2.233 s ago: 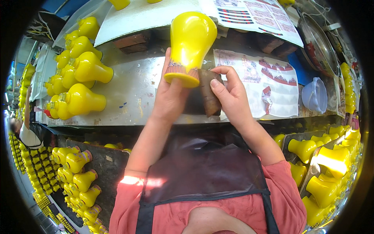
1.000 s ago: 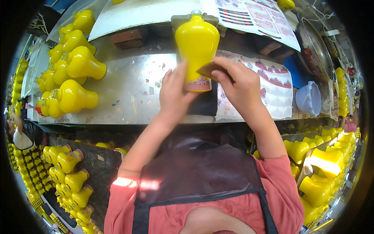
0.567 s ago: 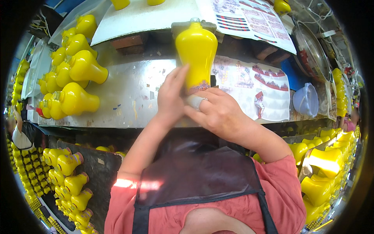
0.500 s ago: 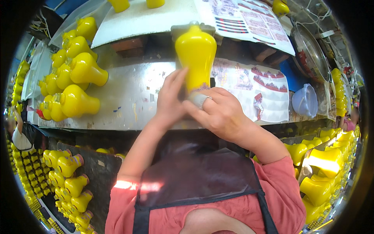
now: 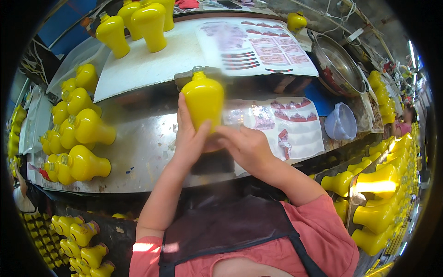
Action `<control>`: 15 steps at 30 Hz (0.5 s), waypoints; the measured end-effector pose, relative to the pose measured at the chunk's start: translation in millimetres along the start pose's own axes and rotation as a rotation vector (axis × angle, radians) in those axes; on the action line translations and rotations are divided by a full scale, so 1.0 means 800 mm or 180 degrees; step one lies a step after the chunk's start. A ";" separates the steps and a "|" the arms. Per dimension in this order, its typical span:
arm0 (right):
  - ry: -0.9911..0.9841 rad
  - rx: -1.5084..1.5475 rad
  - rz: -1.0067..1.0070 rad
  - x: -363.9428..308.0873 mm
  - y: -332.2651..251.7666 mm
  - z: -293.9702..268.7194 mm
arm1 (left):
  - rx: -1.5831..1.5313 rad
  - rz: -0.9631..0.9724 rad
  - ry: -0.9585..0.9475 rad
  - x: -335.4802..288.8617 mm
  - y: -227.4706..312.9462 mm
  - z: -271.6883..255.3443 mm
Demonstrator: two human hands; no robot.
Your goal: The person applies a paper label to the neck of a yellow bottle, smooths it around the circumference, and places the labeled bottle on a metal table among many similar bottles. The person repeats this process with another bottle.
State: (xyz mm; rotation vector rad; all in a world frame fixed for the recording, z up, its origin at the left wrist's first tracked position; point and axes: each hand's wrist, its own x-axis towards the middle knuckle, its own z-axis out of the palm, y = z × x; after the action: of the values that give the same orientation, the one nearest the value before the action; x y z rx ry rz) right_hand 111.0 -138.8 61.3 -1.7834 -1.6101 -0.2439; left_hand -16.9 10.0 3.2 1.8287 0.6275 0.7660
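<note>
Left hand [image 5: 187, 141] half-curls around a yellow bottle [image 5: 203, 99]; right hand [image 5: 251, 147], fingers bent, is at its lower end (whether gripping, can't tell). Patterned sheet [image 5: 300, 136] alongside: markings too small to read.

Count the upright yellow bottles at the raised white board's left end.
4: the front-left bottle, the front-right bottle, the back-left bottle and the back-right bottle. Others may be hidden behind or above the frame.

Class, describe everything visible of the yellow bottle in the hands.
The yellow bottle is glossy, with wide shoulders, a tapering body and a short clear neck, perhaps glass, pointing toward the picture's top. It is above a grey bench. The left hand grips its side; the right hand is at its lower end, blurred and partly hidden.
</note>
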 end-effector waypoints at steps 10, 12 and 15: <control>0.0385 0.1346 0.2292 0.026 0.154 -0.066 | -0.1924 -0.0839 -0.0153 0.004 0.012 0.000; 0.0303 0.0413 0.2443 0.044 0.197 -0.105 | -0.1865 -0.0890 -0.0104 0.004 0.012 0.001; 0.0248 -0.0932 0.2132 0.075 0.262 -0.131 | -0.1737 -0.0862 -0.0058 0.003 0.011 0.003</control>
State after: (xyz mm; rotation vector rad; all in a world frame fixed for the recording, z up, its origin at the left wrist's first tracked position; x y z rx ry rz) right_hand 350.3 -148.8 94.2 -2.3920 -0.8776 -0.2331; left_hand -12.5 7.1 11.0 1.2225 0.5711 0.6570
